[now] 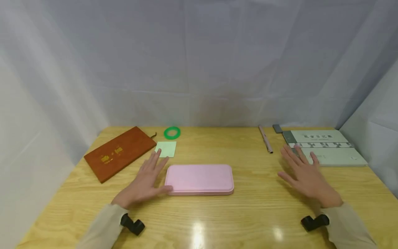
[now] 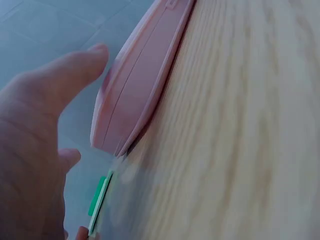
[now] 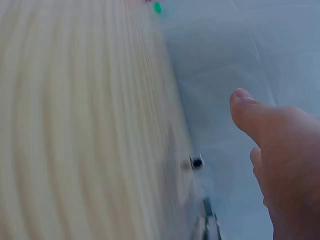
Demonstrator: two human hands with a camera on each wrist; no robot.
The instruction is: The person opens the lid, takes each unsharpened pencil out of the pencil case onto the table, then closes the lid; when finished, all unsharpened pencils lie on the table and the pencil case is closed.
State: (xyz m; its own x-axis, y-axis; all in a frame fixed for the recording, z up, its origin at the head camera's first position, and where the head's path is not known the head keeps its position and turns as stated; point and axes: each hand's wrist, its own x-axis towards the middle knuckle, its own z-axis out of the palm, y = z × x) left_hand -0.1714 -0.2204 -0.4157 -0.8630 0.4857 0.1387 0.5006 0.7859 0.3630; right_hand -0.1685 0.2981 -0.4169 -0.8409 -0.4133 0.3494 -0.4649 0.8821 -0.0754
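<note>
A closed pink case [image 1: 199,178] with rounded corners lies flat near the middle of the wooden table. My left hand [image 1: 146,180] is spread at its left end, fingers straight and thumb overlapping the case's front left corner in the head view. In the left wrist view the thumb [image 2: 75,75] stands beside the side of the case [image 2: 145,75]. Over on the right, my right hand [image 1: 306,176] is spread with nothing in it, its fingertips overlapping the near left part of a pale green notebook [image 1: 329,155]. A pink pen [image 1: 265,139] lies left of those fingers.
A brown notebook [image 1: 119,154] with gold print lies at the left. Beside it are a pale green sticky-note pad [image 1: 166,149] and a green tape ring [image 1: 166,136]. A small grey block [image 1: 277,129] sits behind the pen. White cloth [image 1: 211,62] hangs along the table's back edge.
</note>
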